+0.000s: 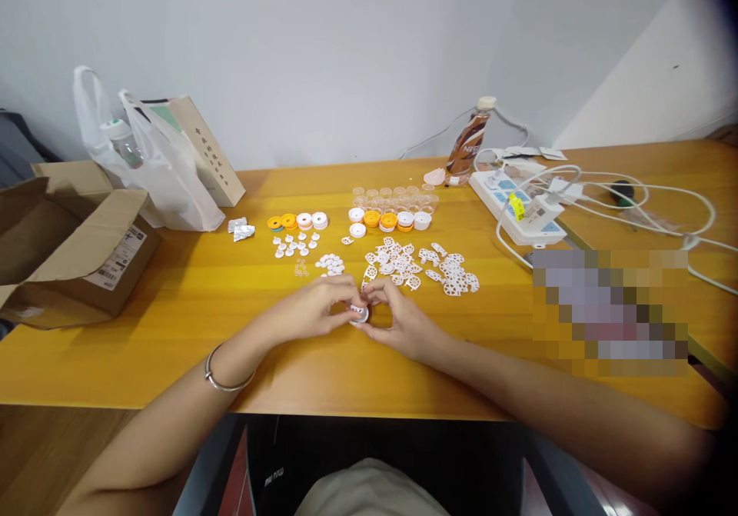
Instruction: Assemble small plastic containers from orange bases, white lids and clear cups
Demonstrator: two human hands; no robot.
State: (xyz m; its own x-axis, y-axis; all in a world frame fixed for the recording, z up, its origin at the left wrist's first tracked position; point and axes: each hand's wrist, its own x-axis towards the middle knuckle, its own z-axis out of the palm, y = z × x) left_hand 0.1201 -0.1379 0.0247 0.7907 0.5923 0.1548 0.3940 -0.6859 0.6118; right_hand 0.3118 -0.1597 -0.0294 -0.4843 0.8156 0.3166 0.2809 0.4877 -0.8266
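Between both hands is a small round white plastic piece, tilted just above the table near its middle. My left hand pinches its left and top side. The fingers of my right hand close on its right edge and underside. Beyond my fingers lie loose flat white cut-out plates in a pile, with more such plates to the right. Small white discs sit just past my left hand, near white stemmed pieces and tiny rings. Fingers hide part of the held piece.
Orange and white round rims and clear cups stand in rows farther back. On the left are an open cardboard box and a plastic bag. A bottle, a power strip and cables occupy the right.
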